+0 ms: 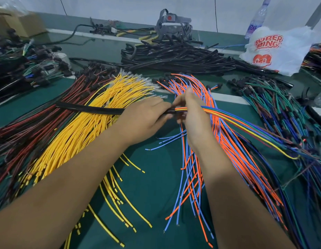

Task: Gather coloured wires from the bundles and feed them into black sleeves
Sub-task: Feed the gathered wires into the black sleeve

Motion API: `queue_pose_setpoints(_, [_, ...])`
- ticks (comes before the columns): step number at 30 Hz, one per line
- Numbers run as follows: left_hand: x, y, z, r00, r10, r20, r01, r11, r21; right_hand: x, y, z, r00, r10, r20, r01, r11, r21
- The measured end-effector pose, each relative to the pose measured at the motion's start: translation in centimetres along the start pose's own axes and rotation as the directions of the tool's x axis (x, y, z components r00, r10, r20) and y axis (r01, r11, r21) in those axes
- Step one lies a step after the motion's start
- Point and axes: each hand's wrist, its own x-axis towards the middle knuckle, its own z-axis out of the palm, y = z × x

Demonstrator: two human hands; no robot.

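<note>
Green mat: the table (152, 180) top is green, and the only bare strip up close runs between the two forearms, with loose yellow and orange/blue wire ends poking into it from both sides.
Yellow wires: big yellow bundle (80, 130) fans out on the left, partly under the left forearm, crimped tips pointing away.
Red and dark wires: red/black bundle (30, 123) lies just left of the yellow one, out to the left edge of view.
Orange and blue wires: orange/blue bundle (224, 151) sits under and beside the right forearm.
Left hand: left hand (147, 117) has its fingers curled round the mouth end of the black sleeve (91, 109), which lies across the yellow bundle.
Right hand: right hand (192, 112) pinches the gathered wires (228, 117) right at the sleeve mouth; they trail off to the right over the other wires.
Green and blue wires: green/blue bundle (274, 105) fills the right side, pretty cramped there.
Further back: pile of black sleeves (177, 56) across the middle, white plastic bag (274, 49) with red print to its right, clear bottle (258, 18) behind the bag, cardboard box (21, 22) far left.
</note>
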Motion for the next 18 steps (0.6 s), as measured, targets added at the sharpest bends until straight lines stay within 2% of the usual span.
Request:
queue_pose_setpoints(2, [0.0, 0.4, 0.1, 1.0, -0.002, -0.014, 0.002, 1.0, 0.01, -0.2, 0.2, 0.4, 0.999, -0.039, 0.024, 0.04, 0.998, -0.048])
queue_pose_setpoints(4, [0.1, 0.7, 0.1, 1.0, -0.006, -0.03, 0.006, 1.0, 0.005, -0.4, 0.2, 0.7, 0.995, -0.064, 0.071, 0.066, 0.998, -0.026])
queue_pose_setpoints(6, [0.1, 0.6, 0.2, 0.996, -0.079, -0.045, 0.079, 0.997, -0.016, -0.5, -0.2, 0.6, 0.995, -0.036, 0.09, 0.035, 0.999, 0.009])
queue_pose_setpoints(7, [0.1, 0.4, 0.3, 0.99, -0.136, -0.043, 0.135, 0.99, -0.034, -0.6, -0.5, 0.4, 0.996, -0.009, 0.093, 0.002, 0.997, 0.077])
queue_pose_setpoints(9, [-0.1, -0.2, 0.3, 0.978, -0.206, -0.031, 0.205, 0.978, -0.043, -0.8, -1.1, -0.1, 0.993, 0.057, 0.102, -0.09, 0.927, 0.365])
queue_pose_setpoints(11, [-0.3, -0.8, 0.0, 0.982, -0.19, -0.012, 0.19, 0.982, -0.009, -0.8, -1.4, -0.8, 0.991, 0.119, 0.057, -0.13, 0.795, 0.593])
queue_pose_setpoints(12, [-0.5, -0.9, -0.3, 0.985, -0.173, 0.008, 0.173, 0.985, 0.03, -0.7, -1.4, -1.1, 0.989, 0.146, 0.016, -0.124, 0.776, 0.619])
queue_pose_setpoints(13, [-0.5, -1.0, -0.5, 0.987, -0.159, 0.031, 0.156, 0.985, 0.078, -0.6, -1.3, -1.3, 0.988, 0.153, -0.027, -0.109, 0.807, 0.581])
queue_pose_setpoints(15, [-0.6, -0.8, -0.7, 0.992, -0.123, 0.037, 0.117, 0.983, 0.142, -0.6, -1.1, -0.9, 0.992, 0.096, -0.079, -0.065, 0.94, 0.336])
queue_pose_setpoints(17, [-0.6, 0.2, -0.6, 0.998, -0.053, 0.016, 0.05, 0.989, 0.139, -0.8, -0.9, 0.1, 0.999, 0.031, -0.035, -0.026, 0.993, 0.119])
queue_pose_setpoints(18, [-0.5, 0.8, -0.6, 1.0, -0.026, 0.01, 0.025, 0.992, 0.127, -0.9, -0.8, 0.6, 1.0, 0.026, 0.017, -0.027, 0.994, 0.103])
